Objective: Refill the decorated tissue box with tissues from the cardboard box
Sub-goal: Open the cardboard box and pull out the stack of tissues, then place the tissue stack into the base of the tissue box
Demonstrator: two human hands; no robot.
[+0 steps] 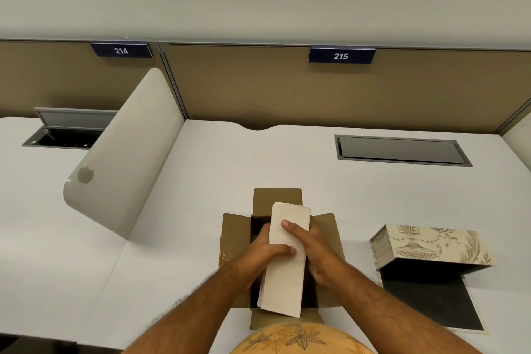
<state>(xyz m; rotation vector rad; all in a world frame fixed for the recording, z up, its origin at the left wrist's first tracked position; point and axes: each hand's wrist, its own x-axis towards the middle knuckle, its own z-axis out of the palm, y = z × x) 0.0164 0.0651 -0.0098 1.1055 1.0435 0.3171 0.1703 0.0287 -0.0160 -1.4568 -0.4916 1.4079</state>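
A brown cardboard box (327, 227) stands open on the white desk right in front of me, its flaps spread out. Above its opening I hold a long stack of white folded tissues (284, 273) upright between both hands. My left hand (265, 253) clasps the stack from the left, thumb across its front. My right hand (310, 250) grips it from the right, thumb on the front too. The decorated tissue box (431, 244), cream with ornate urn prints, sits to the right on the desk, its lid raised over a dark inside.
A white curved divider panel (120, 164) leans at the left between two desks. A grey cable hatch (402, 151) is set in the desk at the back right, another, open one (66, 129) at the far left. Beige partition walls carry labels 214 and 215.
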